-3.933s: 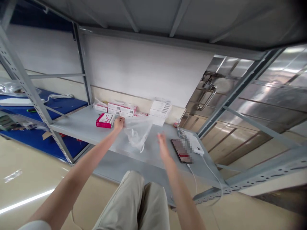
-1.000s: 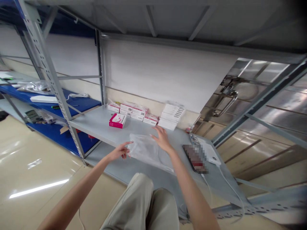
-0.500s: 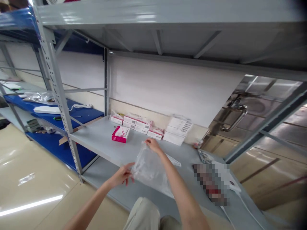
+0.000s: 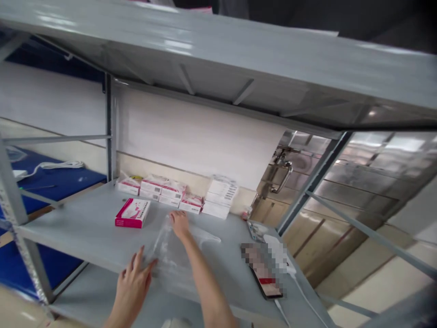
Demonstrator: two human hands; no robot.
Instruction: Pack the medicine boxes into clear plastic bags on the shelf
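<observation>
A clear plastic bag (image 4: 170,255) lies over the front part of the grey shelf (image 4: 85,232), its edge hanging at the front. My left hand (image 4: 134,280) is beside the bag's left edge with its fingers spread and nothing in its palm. Near the bag's upper corner, my right hand (image 4: 179,222) rests with bent fingers; whether it pinches the film is hidden. A pink and white box (image 4: 132,213) lies flat to the left of the bag, not touched by either hand.
Along the back stand several pink and white boxes (image 4: 170,191) and a white stack (image 4: 220,196). To the right lie a phone (image 4: 264,273) with a cable and a white device (image 4: 278,255). Metal posts (image 4: 312,182) and an upper shelf (image 4: 205,50) frame the space.
The view has turned right. My left hand has opened its fingers and turned more upright beside the bag. The bag lies flatter, and my right hand is still at its upper corner.
</observation>
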